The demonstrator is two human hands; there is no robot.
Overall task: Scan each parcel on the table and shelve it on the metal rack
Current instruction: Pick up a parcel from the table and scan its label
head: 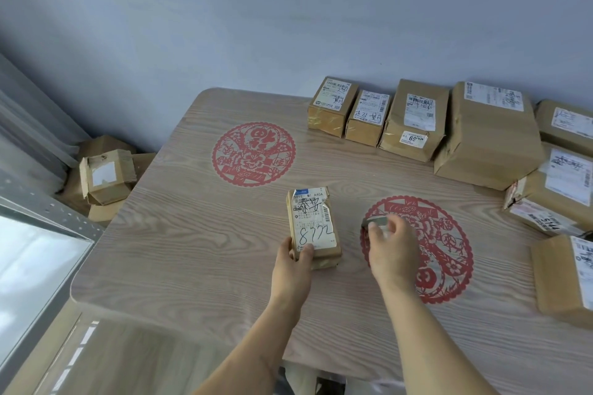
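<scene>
The parcel [313,226] lies flat mid-table [192,234], label up. The left hand [293,261] grips its near end, thumb curled over the label's lower edge, fingers hidden beneath. Just right of it, the right hand [390,248] pinches a small grey object [373,221], possibly a scanner, at its fingertips.

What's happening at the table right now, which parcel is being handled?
A person's left hand grips the near end of a small brown parcel marked 8772, lying label-up on the wooden table. The right hand holds a small dark object beside it, too blurred to identify. More parcels line the table's far edge and right side, not yet shelved.
</scene>
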